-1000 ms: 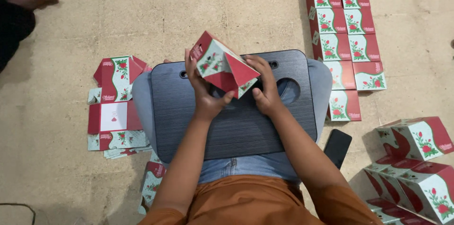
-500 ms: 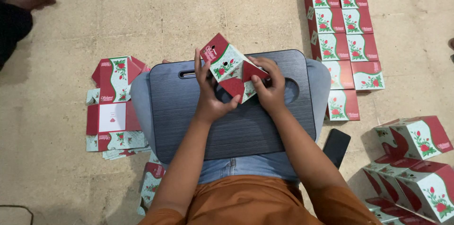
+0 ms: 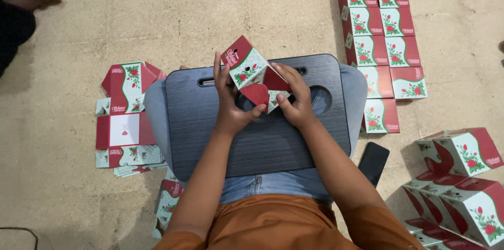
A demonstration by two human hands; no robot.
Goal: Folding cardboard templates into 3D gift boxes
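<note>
Two hands are closed on one red-and-white floral carton [image 3: 251,74], held just above the far-middle of a dark ribbed lap desk [image 3: 210,139] that rests across the knees. Step judged: box-folding, approx. mid-way, w/ the body already squared up and the end flaps being tucked; no earlier stage is claimed.

Going left to right: a stack of flat, unfolded carton blanks [image 3: 126,116] is lain on the floor off the desk's left edge, w/ a few more by the near-left corner. The left hand [image 3: 231,103] is wrapped round the carton's left side, fingers up along the far face, thumb pressed toward a rounded red flap [image 3: 255,94] at the underside. The right hand [image 3: 295,100] is clamped on the right side, fingers over the top edge, thumb bearing on a small white flap [image 3: 273,99]. Both forearms are angled inward from the near edge, elbows apart, wrists bent slightly back.

Next move, as judged: flaps to be pressed in and locked, which calls for firm thumb pressure while the body is kept square; a crushed corner is the risk.

Off the desk's right edge, folded cartons are laid in two rows [image 3: 386,45]; a black phone [image 3: 373,162] lies by the near-right corner; erected boxes [image 3: 462,176] are piled further right.
</note>
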